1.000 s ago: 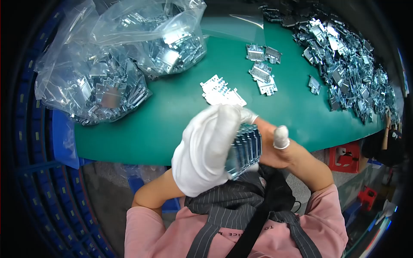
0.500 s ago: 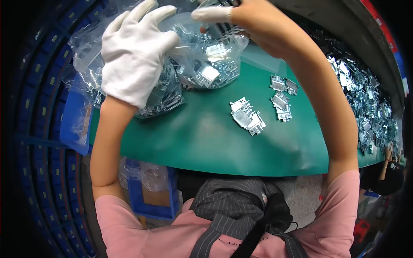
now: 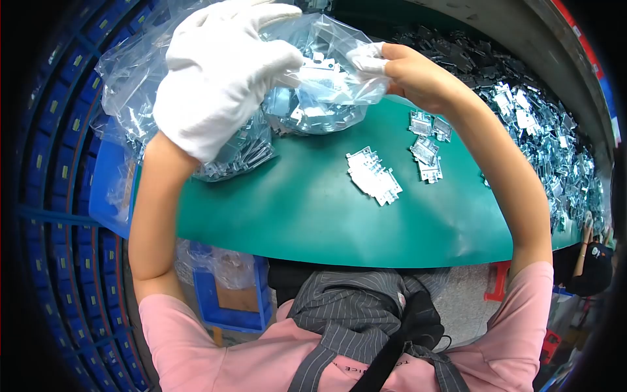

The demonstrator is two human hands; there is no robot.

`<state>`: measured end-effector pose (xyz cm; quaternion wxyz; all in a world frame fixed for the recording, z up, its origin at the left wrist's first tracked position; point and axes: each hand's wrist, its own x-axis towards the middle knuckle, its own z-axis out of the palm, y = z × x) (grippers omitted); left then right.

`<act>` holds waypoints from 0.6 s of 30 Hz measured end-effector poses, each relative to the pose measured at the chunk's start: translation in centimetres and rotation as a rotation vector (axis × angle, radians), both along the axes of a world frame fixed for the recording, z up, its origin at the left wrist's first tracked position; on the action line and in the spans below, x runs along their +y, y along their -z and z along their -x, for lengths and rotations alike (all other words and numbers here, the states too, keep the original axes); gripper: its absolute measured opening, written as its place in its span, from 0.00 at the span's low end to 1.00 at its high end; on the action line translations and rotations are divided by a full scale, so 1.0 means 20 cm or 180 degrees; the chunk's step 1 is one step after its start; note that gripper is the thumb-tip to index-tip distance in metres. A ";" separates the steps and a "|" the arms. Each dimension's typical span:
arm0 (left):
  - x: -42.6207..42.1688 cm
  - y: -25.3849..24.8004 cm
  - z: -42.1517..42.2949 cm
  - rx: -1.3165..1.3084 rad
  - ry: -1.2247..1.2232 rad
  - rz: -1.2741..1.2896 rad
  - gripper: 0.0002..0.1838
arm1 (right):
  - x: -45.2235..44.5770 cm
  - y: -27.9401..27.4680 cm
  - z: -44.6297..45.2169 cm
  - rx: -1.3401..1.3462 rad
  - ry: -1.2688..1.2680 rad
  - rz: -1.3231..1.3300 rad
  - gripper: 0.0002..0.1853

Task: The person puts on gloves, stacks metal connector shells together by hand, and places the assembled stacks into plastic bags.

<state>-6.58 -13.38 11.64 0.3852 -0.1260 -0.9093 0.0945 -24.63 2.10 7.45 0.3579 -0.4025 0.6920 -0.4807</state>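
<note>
Has brought the right grip [image 3: 415,75] down and rightward since half a second ago, from above the clear bag [image 3: 333,36] to its right edge, and has shifted the left grip [image 3: 219,72] slightly rightward. Now pinches the bag's plastic with the white-covered fingertips [image 3: 369,59] of the right grip. Holds the left grip, gloved in white, over the bag's left side, released, thumb spread away from the fingers. Has the clear bag on the far part of the green tabletop [image 3: 294,212], silvery metal parts [image 3: 320,78] showing through the plastic. Just left, a second bag [image 3: 127,81], partly hidden by the glove. Nearer the body, a bright cluster of parts [image 3: 373,178]; to its right, a smaller group [image 3: 426,151]. Along the right side, a large heap [image 3: 562,157], partly behind the right forearm. Below the near edge, a blue bin [image 3: 264,291] with crumpled plastic [image 3: 228,266].
</note>
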 end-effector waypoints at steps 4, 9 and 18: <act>-0.03 0.03 -0.05 -0.0150 -0.0206 0.0092 0.13 | 0.16 -0.09 -0.01 -0.0604 -0.0350 0.0025 0.19; 0.08 -0.07 -0.18 -0.0281 0.0080 0.0729 0.06 | 0.20 -0.09 -0.09 -0.0366 -0.0826 -0.0295 0.18; -0.38 0.07 0.02 0.0885 -0.1055 0.0477 0.07 | -0.05 -0.14 0.25 -0.0706 -0.0062 0.0961 0.13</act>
